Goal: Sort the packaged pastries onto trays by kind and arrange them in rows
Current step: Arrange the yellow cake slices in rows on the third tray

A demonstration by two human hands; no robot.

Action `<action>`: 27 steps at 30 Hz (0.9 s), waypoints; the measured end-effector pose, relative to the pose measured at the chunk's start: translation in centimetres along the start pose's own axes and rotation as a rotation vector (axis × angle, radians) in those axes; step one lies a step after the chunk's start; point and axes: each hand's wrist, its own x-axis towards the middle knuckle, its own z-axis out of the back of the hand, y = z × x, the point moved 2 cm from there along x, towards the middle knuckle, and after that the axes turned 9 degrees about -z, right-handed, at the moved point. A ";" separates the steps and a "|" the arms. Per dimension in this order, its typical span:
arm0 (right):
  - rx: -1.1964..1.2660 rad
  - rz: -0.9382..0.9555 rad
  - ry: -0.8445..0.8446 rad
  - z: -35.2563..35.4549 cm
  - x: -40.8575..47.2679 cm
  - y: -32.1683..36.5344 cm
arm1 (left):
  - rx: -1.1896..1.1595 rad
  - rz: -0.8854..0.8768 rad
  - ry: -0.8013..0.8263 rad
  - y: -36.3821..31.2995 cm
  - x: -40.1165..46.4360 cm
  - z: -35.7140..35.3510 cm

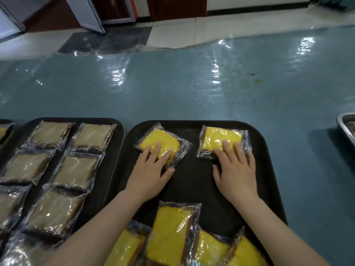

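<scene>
Heaped yellow packs (171,235) nearest; flat hands (151,169) press two more; brown packs (76,169) left, perhaps a steel pan (345,125) right

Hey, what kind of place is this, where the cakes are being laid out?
Probably a canteen or bakery packing area: black serving trays hold wrapped cakes, the table has a plastic cover, and a metal pan sits nearby.

Glossy clear plastic wrappers (164,145), matt black tray (192,181), shiny film-covered table (192,89), metal pan (346,127).
</scene>
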 end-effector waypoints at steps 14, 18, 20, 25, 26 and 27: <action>-0.005 0.095 0.061 -0.2 0.7 -1.4 | 0.109 0.136 -0.125 -3.4 3.6 0.1; -0.048 0.144 0.091 -0.3 -0.6 -1.6 | 0.081 0.050 -0.142 -2.6 1.9 -0.6; -0.059 0.162 0.110 -0.4 -1.0 -1.8 | 0.062 0.019 -0.072 -2.0 0.8 -1.4; -0.121 0.157 0.066 -0.1 -1.8 -1.4 | 0.067 -0.031 -0.013 -1.4 0.2 -1.8; -0.119 0.164 0.080 0.0 -1.7 -1.3 | 0.056 -0.028 -0.006 -1.4 0.5 -1.7; -0.107 0.168 0.101 0.1 -1.6 -1.3 | 0.040 -0.021 0.006 -1.6 0.9 -1.5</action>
